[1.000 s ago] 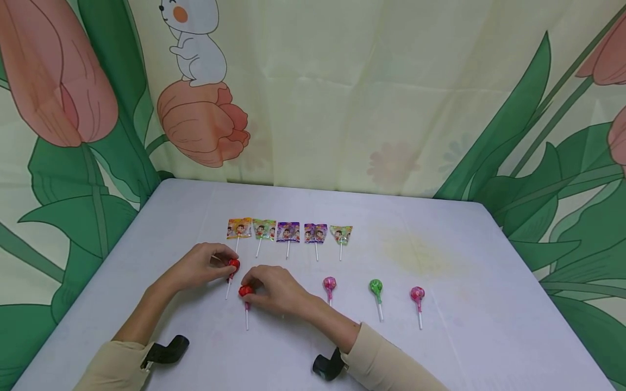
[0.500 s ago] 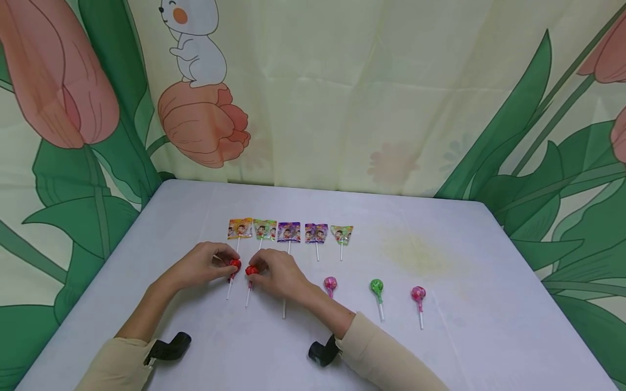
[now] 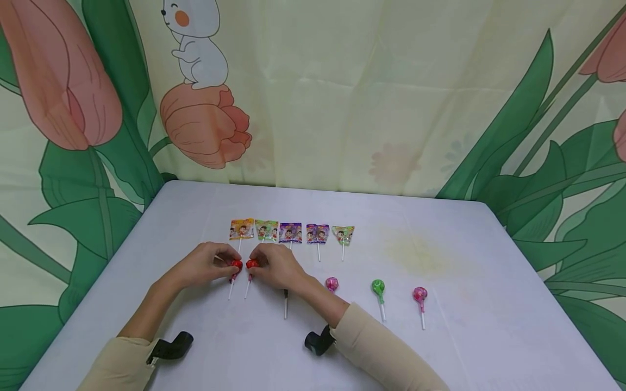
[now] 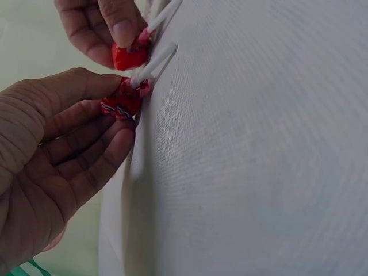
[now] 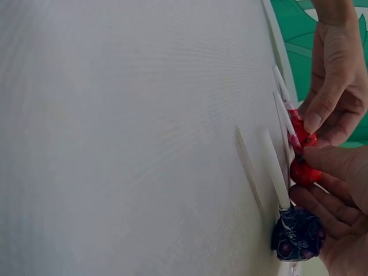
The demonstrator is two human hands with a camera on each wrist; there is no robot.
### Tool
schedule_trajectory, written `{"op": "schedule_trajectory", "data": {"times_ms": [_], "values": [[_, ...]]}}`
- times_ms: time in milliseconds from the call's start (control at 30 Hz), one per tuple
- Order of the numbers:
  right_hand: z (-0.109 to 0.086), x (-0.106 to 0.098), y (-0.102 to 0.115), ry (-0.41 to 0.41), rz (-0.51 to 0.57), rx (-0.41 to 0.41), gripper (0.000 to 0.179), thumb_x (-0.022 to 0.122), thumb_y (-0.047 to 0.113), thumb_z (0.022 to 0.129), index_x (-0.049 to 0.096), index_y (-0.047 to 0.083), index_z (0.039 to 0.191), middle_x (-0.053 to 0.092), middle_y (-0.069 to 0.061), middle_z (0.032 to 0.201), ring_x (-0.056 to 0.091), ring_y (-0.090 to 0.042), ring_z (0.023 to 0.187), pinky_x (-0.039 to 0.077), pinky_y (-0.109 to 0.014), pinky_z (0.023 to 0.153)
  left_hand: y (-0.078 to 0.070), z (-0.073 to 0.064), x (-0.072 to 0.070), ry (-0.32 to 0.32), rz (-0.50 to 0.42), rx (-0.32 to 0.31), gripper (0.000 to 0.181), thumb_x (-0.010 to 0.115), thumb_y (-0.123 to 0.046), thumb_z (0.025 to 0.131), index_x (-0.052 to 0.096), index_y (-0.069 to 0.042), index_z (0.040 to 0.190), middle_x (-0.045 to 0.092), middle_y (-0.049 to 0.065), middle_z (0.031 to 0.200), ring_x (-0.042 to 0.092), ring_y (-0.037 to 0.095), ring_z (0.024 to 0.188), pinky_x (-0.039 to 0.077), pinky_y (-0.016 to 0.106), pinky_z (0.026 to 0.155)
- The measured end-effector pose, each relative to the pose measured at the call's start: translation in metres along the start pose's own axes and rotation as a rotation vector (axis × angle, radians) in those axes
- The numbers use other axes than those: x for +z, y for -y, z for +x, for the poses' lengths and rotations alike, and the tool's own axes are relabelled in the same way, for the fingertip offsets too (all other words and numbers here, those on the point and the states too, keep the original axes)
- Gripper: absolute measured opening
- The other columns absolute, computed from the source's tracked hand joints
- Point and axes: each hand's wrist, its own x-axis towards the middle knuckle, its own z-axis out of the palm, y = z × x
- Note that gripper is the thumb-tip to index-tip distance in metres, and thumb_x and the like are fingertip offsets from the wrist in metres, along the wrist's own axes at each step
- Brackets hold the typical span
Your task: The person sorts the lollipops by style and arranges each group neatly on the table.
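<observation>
My left hand (image 3: 207, 266) pinches the head of a red-wrapped lollipop (image 4: 122, 103) between thumb and fingers, its white stick pointing toward me on the table. Just to its right, my right hand (image 3: 277, 265) pinches a second red lollipop (image 5: 305, 172) by its head. The two red heads lie side by side with a small gap in the head view. A dark blue lollipop (image 5: 298, 234) sits close beside my right hand; in the head view the hand covers its head and only the stick (image 3: 286, 307) shows.
Behind the hands, several flat-wrapped lollipops (image 3: 290, 233) stand in a row on the white table (image 3: 464, 347). To the right lie a pink lollipop (image 3: 332, 284), partly behind the right forearm, a green one (image 3: 378, 288) and another pink one (image 3: 419, 295). A printed curtain (image 3: 318, 108) hangs behind.
My right hand has slid its red lollipop away from me and slightly right, level with the left one. The stick of the dark lollipop has come into sight. My left hand stays nearly still.
</observation>
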Motion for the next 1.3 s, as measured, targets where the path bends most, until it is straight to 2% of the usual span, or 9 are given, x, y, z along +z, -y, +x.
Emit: {"op": "schedule_trajectory", "data": {"times_ms": [300,500,800,1133,1300], "values": [[0.0,0.0,-0.001,0.02,0.013,0.022,0.018,0.076,0.015,0.093,0.073,0.006,0.109,0.075,-0.005,0.1,0.068,-0.009,0.088,0.052,-0.019,0.08,-0.001,0.0,0.001,-0.006,0.001,-0.013,0.02,0.08,-0.007,0.087,0.073,-0.003,0.106,0.07,0.0,0.092,0.064,0.014,0.085,0.06,0.038,0.084],[-0.004,-0.003,-0.001,0.014,-0.006,0.025,0.022,0.077,0.018,0.093,0.073,0.007,0.111,0.074,-0.004,0.105,0.068,-0.012,0.096,0.053,-0.021,0.084,0.0,0.0,0.002,-0.01,-0.001,-0.039,0.021,0.08,-0.007,0.088,0.074,-0.003,0.107,0.07,0.0,0.093,0.064,0.015,0.086,0.06,0.037,0.084],[-0.019,-0.019,0.001,-0.01,0.053,0.029,0.026,0.075,0.016,0.093,0.072,0.005,0.116,0.074,-0.008,0.113,0.069,-0.022,0.103,0.055,-0.028,0.089,-0.001,-0.001,0.002,-0.013,-0.005,-0.046,0.022,0.08,-0.009,0.088,0.073,-0.003,0.108,0.071,0.002,0.095,0.064,0.016,0.088,0.06,0.04,0.087],[-0.038,-0.026,-0.001,-0.035,0.106,-0.003,0.028,0.076,0.015,0.092,0.07,0.004,0.117,0.073,-0.01,0.115,0.069,-0.024,0.106,0.056,-0.041,0.095,-0.002,-0.001,0.002,-0.023,-0.008,-0.062,0.022,0.08,-0.009,0.088,0.074,-0.003,0.108,0.071,0.001,0.095,0.063,0.015,0.087,0.06,0.038,0.086],[-0.048,-0.03,-0.003,-0.054,0.108,-0.021,0.028,0.076,0.015,0.092,0.07,0.003,0.116,0.073,-0.011,0.115,0.069,-0.024,0.106,0.057,-0.04,0.094,-0.001,-0.001,0.003,-0.019,-0.021,-0.066,0.023,0.079,-0.009,0.088,0.073,-0.002,0.109,0.071,0.002,0.096,0.064,0.016,0.088,0.06,0.037,0.086]]}}
